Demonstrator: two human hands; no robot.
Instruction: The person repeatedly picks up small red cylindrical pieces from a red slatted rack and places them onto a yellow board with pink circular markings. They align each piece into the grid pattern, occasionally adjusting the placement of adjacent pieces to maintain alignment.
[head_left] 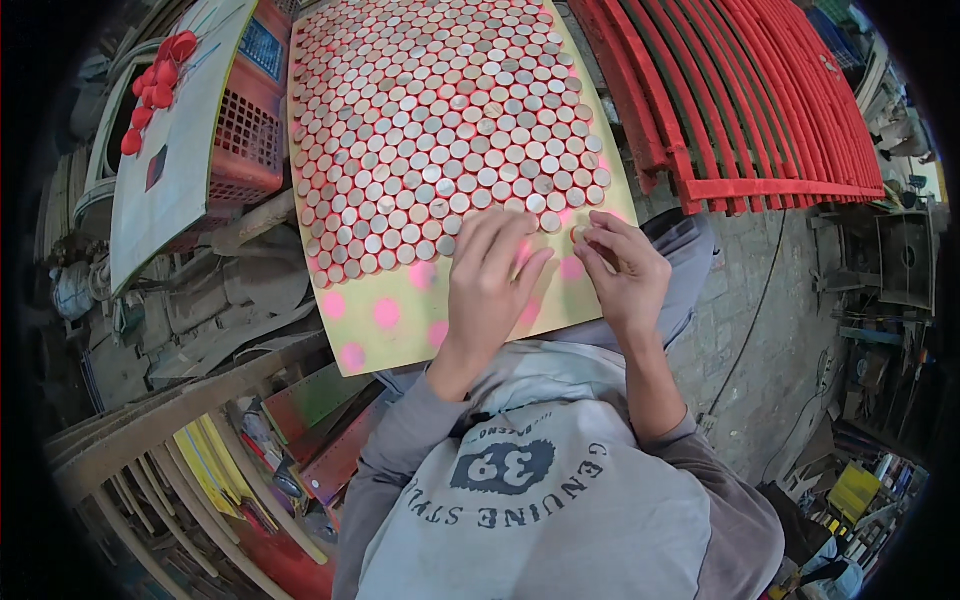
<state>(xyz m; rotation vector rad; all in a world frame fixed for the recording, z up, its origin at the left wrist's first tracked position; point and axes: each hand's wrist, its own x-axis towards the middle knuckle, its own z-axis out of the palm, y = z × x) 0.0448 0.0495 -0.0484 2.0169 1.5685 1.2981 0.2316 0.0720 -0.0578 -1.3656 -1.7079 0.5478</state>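
Observation:
A pale yellow board (405,345) slopes up in front of me, packed with rows of round whitish discs (420,130) with red edges. Faded pink round marks (387,312) spot its bare lower strip. My left hand (485,280) lies over the lowest row, its bent fingers touching discs near the middle and its thumb held apart. To its right, my right hand (628,265) pinches a small round disc between thumb and fingertips, just above the board's lower right part; the fingers partly cover the disc.
A red slatted rack (740,110) stands at the right. On the left, a light panel (190,120) bearing red round pieces (162,75) rests by a red plastic crate (247,135). A wooden slatted frame (180,440) lies lower left, and a cable (752,330) crosses the floor.

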